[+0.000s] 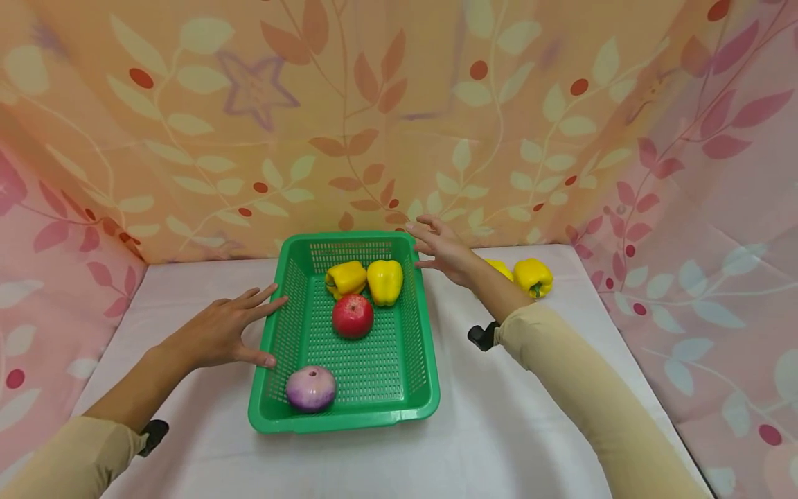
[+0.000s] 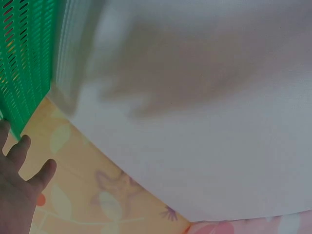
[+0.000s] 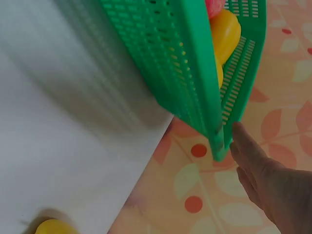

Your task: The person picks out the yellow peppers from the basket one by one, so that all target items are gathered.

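Note:
A green plastic basket (image 1: 343, 423) stands on the white table. Inside are two yellow bell peppers (image 1: 384, 282) at its far end, a red pomegranate (image 1: 352, 317) just in front of them, and a purple-white round eggplant (image 1: 311, 389) in the near left corner. My left hand (image 1: 227, 329) is spread at the left rim, fingertips over the edge and holding nothing. At the far right corner my right hand (image 1: 444, 251) hovers with fingers extended, also holding nothing. In the right wrist view its fingertips come right up to the basket's corner.
Two more yellow bell peppers (image 1: 533, 278) lie on the table (image 1: 486, 416) right of the basket, one partly hidden behind the right forearm. Patterned cloth (image 1: 399, 125) hangs along the back and both sides.

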The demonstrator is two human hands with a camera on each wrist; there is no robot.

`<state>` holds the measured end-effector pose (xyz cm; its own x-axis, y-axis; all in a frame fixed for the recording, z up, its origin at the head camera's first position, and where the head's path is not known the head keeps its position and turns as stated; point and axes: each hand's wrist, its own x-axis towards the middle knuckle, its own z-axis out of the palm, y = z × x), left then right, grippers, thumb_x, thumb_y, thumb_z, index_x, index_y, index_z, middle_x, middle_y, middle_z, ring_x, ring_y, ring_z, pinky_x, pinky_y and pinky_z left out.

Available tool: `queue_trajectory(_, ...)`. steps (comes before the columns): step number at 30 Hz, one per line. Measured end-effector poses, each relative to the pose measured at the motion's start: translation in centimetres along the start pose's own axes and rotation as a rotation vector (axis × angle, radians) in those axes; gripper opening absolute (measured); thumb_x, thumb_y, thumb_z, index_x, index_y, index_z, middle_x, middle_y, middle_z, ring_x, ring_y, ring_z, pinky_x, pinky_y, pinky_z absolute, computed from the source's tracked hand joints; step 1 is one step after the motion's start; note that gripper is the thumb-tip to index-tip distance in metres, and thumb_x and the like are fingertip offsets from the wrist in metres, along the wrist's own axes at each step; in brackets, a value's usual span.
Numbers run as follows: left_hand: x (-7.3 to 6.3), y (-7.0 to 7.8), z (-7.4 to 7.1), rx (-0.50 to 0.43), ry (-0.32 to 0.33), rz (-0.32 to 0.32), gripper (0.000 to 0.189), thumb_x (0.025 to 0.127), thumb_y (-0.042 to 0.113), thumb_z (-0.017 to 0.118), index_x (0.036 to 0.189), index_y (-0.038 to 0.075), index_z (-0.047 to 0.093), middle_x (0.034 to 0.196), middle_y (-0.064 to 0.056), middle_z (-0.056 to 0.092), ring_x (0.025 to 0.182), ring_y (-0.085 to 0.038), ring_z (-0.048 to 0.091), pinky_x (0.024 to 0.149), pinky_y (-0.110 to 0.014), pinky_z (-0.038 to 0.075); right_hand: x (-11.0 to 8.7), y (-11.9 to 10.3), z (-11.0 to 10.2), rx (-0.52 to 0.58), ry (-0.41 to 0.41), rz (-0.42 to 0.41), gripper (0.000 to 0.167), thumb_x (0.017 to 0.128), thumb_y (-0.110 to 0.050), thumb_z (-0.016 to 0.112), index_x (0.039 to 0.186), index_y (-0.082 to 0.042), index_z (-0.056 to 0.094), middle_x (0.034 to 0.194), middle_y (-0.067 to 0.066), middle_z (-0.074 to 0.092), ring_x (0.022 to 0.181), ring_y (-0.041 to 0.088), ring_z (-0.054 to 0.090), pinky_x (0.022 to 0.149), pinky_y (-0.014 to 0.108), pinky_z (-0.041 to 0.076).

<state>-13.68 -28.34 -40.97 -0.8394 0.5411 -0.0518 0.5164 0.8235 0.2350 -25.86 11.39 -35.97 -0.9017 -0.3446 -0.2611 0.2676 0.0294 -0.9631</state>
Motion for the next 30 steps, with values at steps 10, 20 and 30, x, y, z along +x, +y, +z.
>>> queue_trajectory(10,0.1,-0.1,0.0,0.004,0.001,0.004,0.109,0.068,0.077,0.071,0.153,0.015,0.042,0.161,-0.016,0.029,0.140,-0.049,0.033,0.097,-0.071,0.039,0.2,0.2,2.6,-0.180,-0.128,0.172,0.076,0.098,-0.044,0.060,0.157,-0.017,0.019,0.164,0.010,0.014,0.146,0.047,0.022,0.108,0.065,0.034)
queue_trajectory(20,0.1,0.3,-0.4,0.008,0.004,0.009,0.108,0.069,0.078,0.069,0.152,0.015,0.042,0.160,-0.016,0.030,0.139,-0.050,0.036,0.097,-0.071,0.039,1.3,1.1,4.3,-0.246,-0.093,0.247,0.089,0.095,-0.051,0.060,0.160,-0.018,0.010,0.164,0.013,0.013,0.148,0.040,0.020,0.100,0.077,0.031)
queue_trajectory(30,0.0,0.2,-0.3,0.003,-0.005,0.001,0.109,0.068,0.077,0.071,0.153,0.015,0.041,0.161,-0.016,0.029,0.140,-0.050,0.035,0.098,-0.071,0.039,2.2,0.8,5.0,-0.222,-0.022,0.280,0.083,0.095,-0.050,0.061,0.158,-0.015,0.020,0.163,0.014,0.017,0.148,0.038,0.018,0.100,0.079,0.028)
